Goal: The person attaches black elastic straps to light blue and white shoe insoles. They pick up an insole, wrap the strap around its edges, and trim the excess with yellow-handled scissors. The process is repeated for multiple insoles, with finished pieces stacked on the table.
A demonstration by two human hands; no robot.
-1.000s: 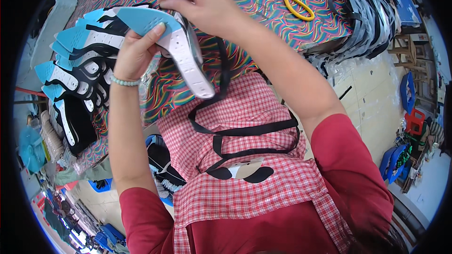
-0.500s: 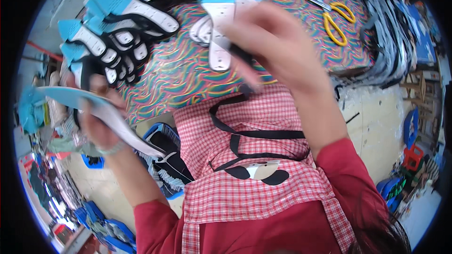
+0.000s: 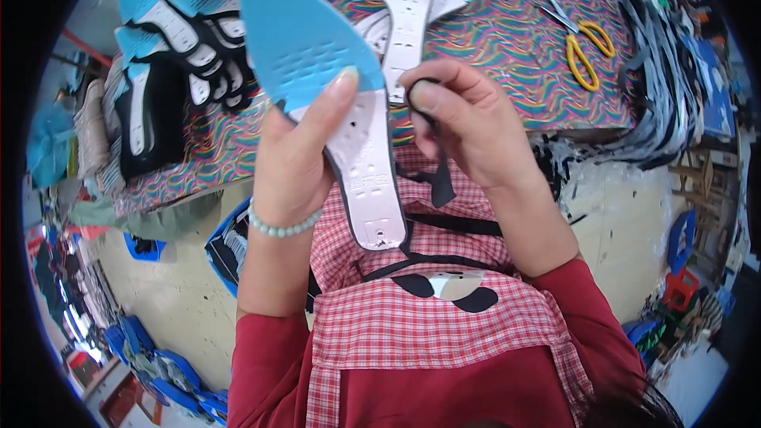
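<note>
At the far left, a pile of blue-and-white shoe soles with black edges lies on a table covered in a multicoloured wavy-patterned cloth. Nearer, below the table's left part, a blue crate on the floor holds dark and striped material. The person's left hand, a beaded bracelet at its wrist, is closed around the middle of another sole, thumb on top, the other fingers mostly hidden beneath it. This sole is raised in front of the person, between the table and the checked apron; its broad blue pointed end is far and to the left, its narrow white end near and to the right. Beyond it, two more soles lie on the cloth, blue ends far. Just right of the held sole, the right hand is partly curled, pinching a black strip between thumb and fingers; the strip's loose end hangs toward the apron. Whether these fingertips touch the sole, one cannot tell. Farther right, scissors with yellow handles lie spread open, and at the far right a bundle of grey and black strips hangs over the table's edge.
</note>
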